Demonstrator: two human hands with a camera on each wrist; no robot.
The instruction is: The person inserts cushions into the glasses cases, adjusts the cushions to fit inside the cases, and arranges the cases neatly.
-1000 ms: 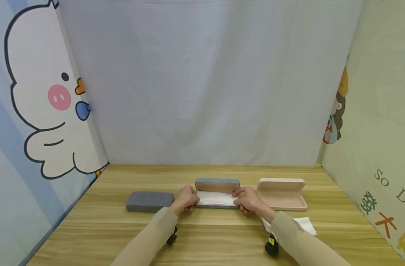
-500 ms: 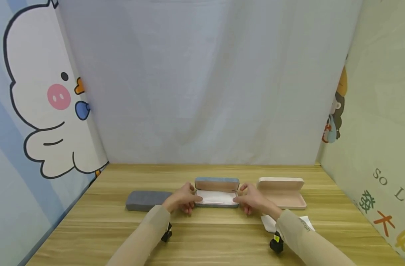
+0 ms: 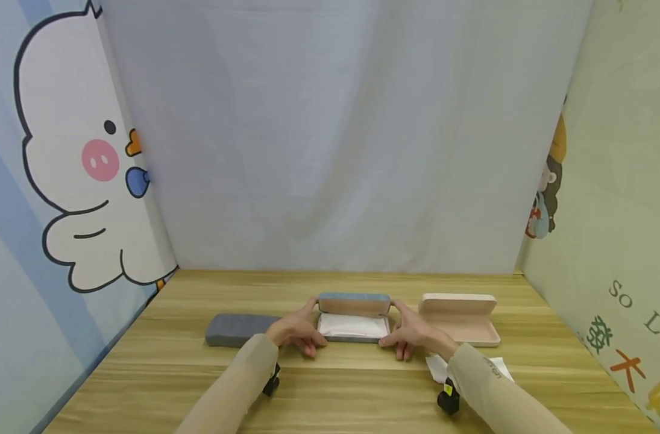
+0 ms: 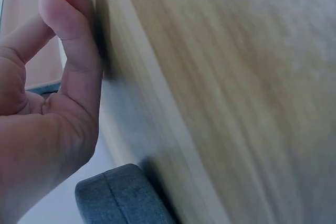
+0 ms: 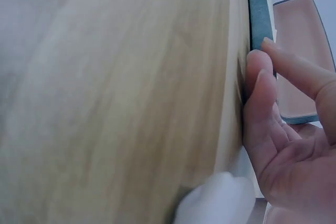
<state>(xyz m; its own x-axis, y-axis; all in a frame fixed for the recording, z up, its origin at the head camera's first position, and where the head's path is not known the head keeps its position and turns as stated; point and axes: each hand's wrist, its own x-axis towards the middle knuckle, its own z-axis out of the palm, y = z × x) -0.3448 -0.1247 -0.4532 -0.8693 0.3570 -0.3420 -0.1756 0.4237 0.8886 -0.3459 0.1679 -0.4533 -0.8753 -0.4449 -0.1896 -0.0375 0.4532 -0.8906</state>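
Observation:
A blue glasses case [image 3: 354,298] with pink lining lies open at mid-table, a white folded cloth [image 3: 354,325] spread in its base. At its left end my left hand [image 3: 299,331] spans the case, thumb by the front corner and index finger up at the lid. My right hand [image 3: 412,331] holds the other end in the same way. In the right wrist view, a fingertip touches the corner of the blue case [image 5: 258,11], and other fingers curl at the tabletop. The left wrist view shows bent fingers of the left hand [image 4: 79,72], with the lid's lining [image 4: 44,59] behind.
A closed grey glasses case [image 3: 237,330] lies to the left, partly behind the left hand. On the right stands an open cream glasses case [image 3: 458,325]. Nearer, a white cloth [image 3: 437,367] lies partly under the right sleeve [image 3: 487,386]. A pale curtain [image 3: 335,138] hangs behind the table.
Both hands have left the cloth's ends inside the case. Thumbs have come down to its front corners, and index fingers have reached back to the lid.

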